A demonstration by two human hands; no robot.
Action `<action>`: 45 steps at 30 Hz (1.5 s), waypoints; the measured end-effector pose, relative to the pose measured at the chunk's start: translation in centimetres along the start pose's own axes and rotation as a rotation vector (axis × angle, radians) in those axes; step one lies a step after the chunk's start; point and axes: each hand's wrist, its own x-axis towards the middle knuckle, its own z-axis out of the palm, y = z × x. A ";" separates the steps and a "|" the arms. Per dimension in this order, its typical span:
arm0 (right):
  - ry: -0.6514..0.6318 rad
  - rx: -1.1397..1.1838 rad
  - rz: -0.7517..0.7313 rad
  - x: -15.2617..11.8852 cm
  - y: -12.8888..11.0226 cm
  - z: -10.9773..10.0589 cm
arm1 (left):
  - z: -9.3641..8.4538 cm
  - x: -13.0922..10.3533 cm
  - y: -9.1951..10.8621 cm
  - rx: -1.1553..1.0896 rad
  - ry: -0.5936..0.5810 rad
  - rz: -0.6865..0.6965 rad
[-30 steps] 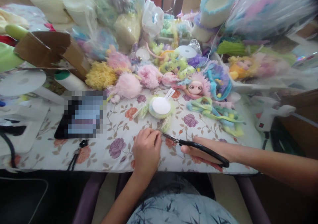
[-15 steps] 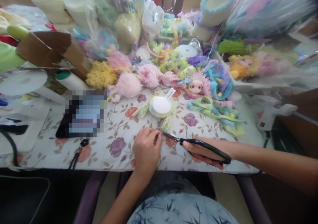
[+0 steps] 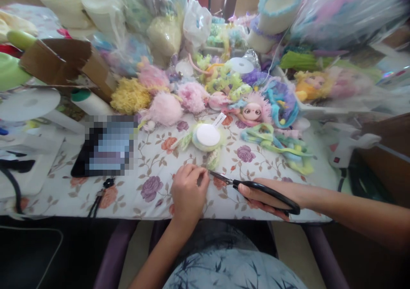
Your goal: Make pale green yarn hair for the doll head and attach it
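Black-handled scissors (image 3: 265, 191) are gripped in my right hand (image 3: 267, 199), their blades pointing left. The blade tips lie beside the pinched fingers of my left hand (image 3: 189, 190). A pale yellow-green yarn tuft (image 3: 214, 158) runs down to those fingertips, which close at its lower end; the exact hold is partly hidden. Above the tuft, a fluffy yellow-green piece with a white oval disc (image 3: 208, 135) lies on the cloth. A white tag (image 3: 219, 120) sticks out from its upper right, and another fringe of yarn (image 3: 185, 140) spreads on its left.
Pink fluffy pieces (image 3: 165, 109), a doll head (image 3: 252, 111) and yellow curly yarn (image 3: 130, 96) line the back. Coiled green-blue ribbon (image 3: 278, 145) lies right of centre. A phone with a pixelated screen (image 3: 105, 145) stands left. A white glue gun (image 3: 349, 148) sits far right.
The scissors and my right hand have shifted very slightly right. My left hand, the yarn tuft and the disc piece look almost unchanged.
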 end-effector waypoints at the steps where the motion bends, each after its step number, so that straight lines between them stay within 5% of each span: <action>1: 0.011 0.002 0.001 0.1 0.0 0.1 | 0.0 0.0 0.0 0.001 -0.001 0.000; 8: 0.096 -0.031 0.018 0.6 -0.4 0.8 | -0.1 -0.1 -0.1 -0.035 0.009 0.003; 18: -0.047 0.088 -0.008 -0.8 0.2 0.0 | -0.4 -0.1 -0.6 -0.058 0.013 0.044; 29: 0.067 -0.046 0.059 0.2 -1.1 0.8 | -0.5 -0.2 -0.6 -0.073 0.008 0.052; 39: 0.140 -0.030 -0.005 1.4 0.1 1.4 | -0.9 -0.1 -1.0 -0.116 -0.054 0.042; 45: 0.002 0.000 0.013 0.1 -0.9 0.5 | -1.2 -0.1 -1.4 -0.139 -0.079 0.060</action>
